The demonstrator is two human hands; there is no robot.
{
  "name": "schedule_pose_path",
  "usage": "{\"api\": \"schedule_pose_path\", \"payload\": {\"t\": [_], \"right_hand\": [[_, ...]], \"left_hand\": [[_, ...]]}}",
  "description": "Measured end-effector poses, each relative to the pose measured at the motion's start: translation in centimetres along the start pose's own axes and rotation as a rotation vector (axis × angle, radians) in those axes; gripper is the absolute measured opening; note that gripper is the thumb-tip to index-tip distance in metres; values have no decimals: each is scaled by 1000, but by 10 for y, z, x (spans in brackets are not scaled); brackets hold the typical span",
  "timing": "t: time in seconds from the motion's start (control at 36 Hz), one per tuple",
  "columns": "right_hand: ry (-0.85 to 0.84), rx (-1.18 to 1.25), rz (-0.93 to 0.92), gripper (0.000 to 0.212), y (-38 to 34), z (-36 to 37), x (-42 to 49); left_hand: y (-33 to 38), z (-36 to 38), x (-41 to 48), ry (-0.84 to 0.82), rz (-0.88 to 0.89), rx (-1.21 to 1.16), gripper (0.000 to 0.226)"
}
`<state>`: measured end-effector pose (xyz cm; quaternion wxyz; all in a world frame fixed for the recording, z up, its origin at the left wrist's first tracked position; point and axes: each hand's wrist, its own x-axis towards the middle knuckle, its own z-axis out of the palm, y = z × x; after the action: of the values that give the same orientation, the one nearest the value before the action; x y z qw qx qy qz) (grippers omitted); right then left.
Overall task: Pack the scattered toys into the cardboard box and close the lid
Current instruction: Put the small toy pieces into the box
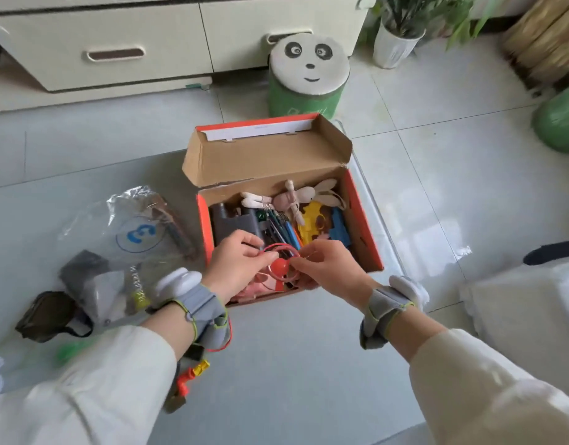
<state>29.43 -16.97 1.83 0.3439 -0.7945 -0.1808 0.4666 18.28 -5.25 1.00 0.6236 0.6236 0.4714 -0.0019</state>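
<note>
An orange cardboard box (371, 248) stands on the floor mat with its lid (267, 155) tipped up at the back. Inside lie a plush rabbit (296, 197), a yellow toy (312, 224), blue pieces (339, 228) and a grey block (231, 223). Over the box's near end, my left hand (236, 264) and my right hand (328, 268) both pinch a red wire-ringed toy with a red ball (278, 264). Pink toys (257, 287) show beneath it.
Left of the box lie a clear plastic bag (138, 232), a dark pouch (52, 316), a green blurred toy (68, 351) and small orange and yellow pieces (193, 374). A panda stool (308, 75), a drawer cabinet (116, 43) and a potted plant (395, 43) stand behind.
</note>
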Motion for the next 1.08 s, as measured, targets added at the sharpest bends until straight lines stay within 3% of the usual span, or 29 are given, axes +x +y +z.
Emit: {"api": "schedule_pose_path", "payload": {"t": [0.19, 0.25, 0.28, 0.39, 0.47, 0.53, 0.67, 0.94, 1.08], "right_hand": [[176, -22, 110, 15, 29, -11, 75], [228, -8, 138, 14, 32, -2, 94], [246, -6, 139, 13, 33, 4, 104], [288, -34, 126, 13, 29, 17, 121], [320, -80, 121, 10, 21, 18, 123], [348, -121, 101, 20, 18, 18, 119], [314, -222, 38, 29, 19, 21, 102], [167, -228, -42, 19, -14, 33, 48], [103, -247, -148, 15, -39, 72, 14]], "left_hand": [[-10, 40, 52, 49, -154, -165, 27], [-16, 45, 64, 59, -155, -170, 17], [-19, 45, 71, 74, -149, -144, 7], [-29, 39, 86, 147, -48, 80, 4], [-27, 33, 83, 195, 10, 261, 24], [-25, 28, 78, 186, 65, 334, 29], [-29, 12, 64, 130, 81, 331, 38], [-33, -62, 3, 47, 78, 206, 15], [-58, -112, -36, 90, 38, 272, 16]]}}
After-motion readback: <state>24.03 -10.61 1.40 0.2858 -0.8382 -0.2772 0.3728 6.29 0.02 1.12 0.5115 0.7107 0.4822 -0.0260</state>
